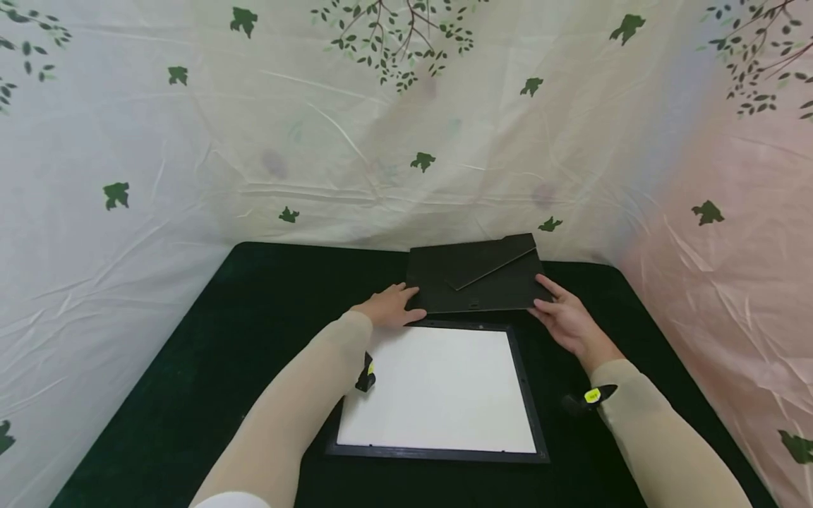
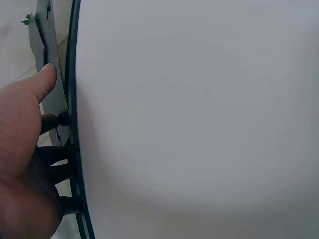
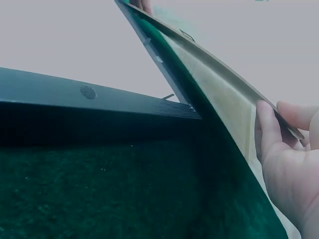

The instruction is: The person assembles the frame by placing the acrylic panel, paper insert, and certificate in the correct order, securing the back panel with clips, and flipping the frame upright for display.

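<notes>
A black picture frame backing board (image 1: 489, 275) with a folded easel leg (image 1: 498, 264) is held tilted up at the far side of the table. My right hand (image 1: 567, 319) pinches its right edge between thumb and fingers, clearly seen in the right wrist view. At its lower left corner, my left hand (image 1: 390, 305) holds the board with thumb and fingers; the fingertips are partly hidden. Just nearer lies a black picture frame (image 1: 438, 455), face down, with a white sheet (image 1: 444, 388) filling it. My left forearm crosses over the frame's left side.
A dark green cloth (image 1: 209, 339) covers the table. Pale curtains (image 1: 356, 141) with green leaf prints hang behind the table and on both sides, close to the board's top edge. Small dark tabs (image 3: 169, 97) stick up along the frame's inner edge.
</notes>
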The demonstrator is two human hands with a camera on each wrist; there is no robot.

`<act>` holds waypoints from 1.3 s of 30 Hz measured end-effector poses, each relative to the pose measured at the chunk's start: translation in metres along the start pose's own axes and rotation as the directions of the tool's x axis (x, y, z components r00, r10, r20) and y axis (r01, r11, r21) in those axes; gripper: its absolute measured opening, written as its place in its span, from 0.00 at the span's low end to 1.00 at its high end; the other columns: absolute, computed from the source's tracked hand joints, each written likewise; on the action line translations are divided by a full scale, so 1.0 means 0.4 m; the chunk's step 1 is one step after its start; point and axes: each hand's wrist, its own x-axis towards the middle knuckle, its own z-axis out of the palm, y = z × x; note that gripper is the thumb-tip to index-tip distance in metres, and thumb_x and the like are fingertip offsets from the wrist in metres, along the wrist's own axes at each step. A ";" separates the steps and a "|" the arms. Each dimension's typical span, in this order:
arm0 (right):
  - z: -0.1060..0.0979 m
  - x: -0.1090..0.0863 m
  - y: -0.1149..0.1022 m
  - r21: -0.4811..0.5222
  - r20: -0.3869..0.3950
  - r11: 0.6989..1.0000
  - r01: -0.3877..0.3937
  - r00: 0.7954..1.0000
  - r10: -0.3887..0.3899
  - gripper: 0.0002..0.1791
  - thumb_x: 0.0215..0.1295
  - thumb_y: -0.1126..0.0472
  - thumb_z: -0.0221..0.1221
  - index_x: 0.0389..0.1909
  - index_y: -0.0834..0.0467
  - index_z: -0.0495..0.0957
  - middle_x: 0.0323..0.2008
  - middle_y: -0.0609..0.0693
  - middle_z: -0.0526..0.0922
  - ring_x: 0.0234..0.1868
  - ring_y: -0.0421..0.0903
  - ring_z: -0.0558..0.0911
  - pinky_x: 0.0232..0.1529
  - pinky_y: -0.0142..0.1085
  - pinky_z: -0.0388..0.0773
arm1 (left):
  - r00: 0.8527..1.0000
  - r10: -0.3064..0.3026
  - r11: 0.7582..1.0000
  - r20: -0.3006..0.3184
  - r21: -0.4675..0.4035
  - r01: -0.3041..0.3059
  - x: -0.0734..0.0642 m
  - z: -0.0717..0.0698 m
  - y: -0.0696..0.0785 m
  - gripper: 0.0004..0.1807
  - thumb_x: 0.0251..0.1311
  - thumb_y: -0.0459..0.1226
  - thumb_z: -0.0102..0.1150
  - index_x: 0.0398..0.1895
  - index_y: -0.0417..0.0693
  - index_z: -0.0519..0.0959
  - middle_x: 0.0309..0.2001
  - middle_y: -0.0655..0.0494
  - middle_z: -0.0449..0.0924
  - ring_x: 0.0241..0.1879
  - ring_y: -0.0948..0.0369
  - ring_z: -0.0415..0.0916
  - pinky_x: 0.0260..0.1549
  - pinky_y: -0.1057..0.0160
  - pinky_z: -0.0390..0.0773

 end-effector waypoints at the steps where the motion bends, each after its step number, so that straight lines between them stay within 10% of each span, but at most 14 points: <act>1: -0.001 -0.006 0.000 0.011 0.004 1.000 0.005 1.000 -0.005 0.37 0.74 0.71 0.44 0.77 0.45 0.45 0.76 0.53 0.37 0.66 0.42 0.66 0.59 0.32 0.69 | 1.000 0.011 1.000 -0.008 -0.007 -0.011 -0.002 -0.002 -0.001 0.42 0.63 0.66 0.43 0.76 0.60 0.51 0.76 0.50 0.45 0.74 0.50 0.42 0.67 0.42 0.49; 15: -0.021 -0.104 -0.015 0.175 0.208 0.980 0.097 0.969 -0.133 0.38 0.71 0.79 0.41 0.77 0.51 0.45 0.73 0.54 0.44 0.58 0.42 0.77 0.54 0.34 0.73 | 0.970 0.163 0.975 -0.180 -0.122 -0.187 -0.085 -0.050 -0.037 0.44 0.61 0.67 0.43 0.77 0.66 0.45 0.76 0.47 0.41 0.74 0.51 0.45 0.67 0.47 0.54; 25: -0.034 -0.146 -0.029 0.162 0.366 0.981 0.109 0.916 -0.162 0.35 0.71 0.81 0.35 0.76 0.55 0.47 0.67 0.50 0.64 0.59 0.46 0.76 0.55 0.36 0.73 | 0.899 0.281 0.960 -0.337 0.120 -0.255 -0.143 -0.111 -0.034 0.43 0.64 0.64 0.46 0.77 0.60 0.47 0.76 0.41 0.35 0.74 0.46 0.38 0.67 0.43 0.50; 39: -0.011 -0.145 -0.047 -0.035 0.433 0.990 0.136 0.895 -0.108 0.34 0.71 0.79 0.40 0.75 0.56 0.52 0.68 0.47 0.61 0.40 0.42 0.81 0.45 0.31 0.79 | 0.901 0.387 0.908 -0.195 0.247 -0.337 -0.184 -0.174 0.076 0.42 0.64 0.62 0.47 0.77 0.61 0.48 0.75 0.42 0.43 0.73 0.45 0.45 0.66 0.41 0.52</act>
